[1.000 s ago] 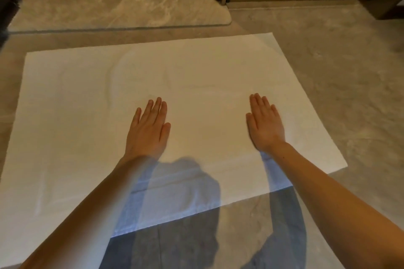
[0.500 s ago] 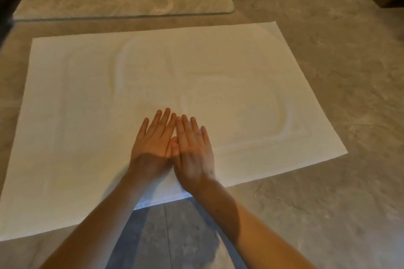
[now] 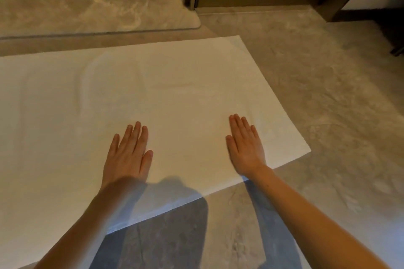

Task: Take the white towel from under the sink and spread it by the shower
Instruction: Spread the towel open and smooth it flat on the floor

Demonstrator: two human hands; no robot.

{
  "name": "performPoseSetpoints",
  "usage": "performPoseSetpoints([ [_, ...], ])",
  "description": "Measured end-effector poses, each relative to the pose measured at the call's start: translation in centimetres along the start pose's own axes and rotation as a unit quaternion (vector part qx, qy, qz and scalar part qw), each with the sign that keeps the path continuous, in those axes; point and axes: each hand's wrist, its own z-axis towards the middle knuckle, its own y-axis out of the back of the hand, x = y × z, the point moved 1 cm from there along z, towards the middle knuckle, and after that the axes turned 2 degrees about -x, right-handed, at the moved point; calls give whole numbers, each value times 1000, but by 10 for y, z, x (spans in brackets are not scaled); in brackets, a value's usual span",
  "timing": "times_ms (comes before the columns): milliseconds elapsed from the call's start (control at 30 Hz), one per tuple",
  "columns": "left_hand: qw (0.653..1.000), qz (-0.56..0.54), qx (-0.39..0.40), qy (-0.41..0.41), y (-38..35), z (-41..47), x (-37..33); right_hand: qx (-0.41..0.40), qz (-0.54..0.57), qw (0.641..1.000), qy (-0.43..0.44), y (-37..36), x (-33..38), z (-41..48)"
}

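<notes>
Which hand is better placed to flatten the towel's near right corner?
Right, likely. The right hand lies flat on the white towel close to that corner; the left hand rests flat nearer the middle, farther away.

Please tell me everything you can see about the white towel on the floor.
The white towel is a large rectangle of soft-looking cloth, spread flat on the grey stone floor. Faint curved marks show in its far half; its left side runs out of view. A strip of floor separates its far edge from a stone step. The left hand and right hand rest flat on its near part, apart, fingers straight.
</notes>
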Motion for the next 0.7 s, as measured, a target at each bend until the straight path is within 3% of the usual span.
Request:
performPoseSetpoints([
  [267,992,-32,-27,-123,5,64,-92,-46,63,996,47,10,42,41],
  [500,983,-25,9,-180,-31,112,-154,-17,30,999,32,0,-21,27],
  [700,977,-69,-26,-198,-31,111,-153,-29,6,992,-125,27,-118,17],
])
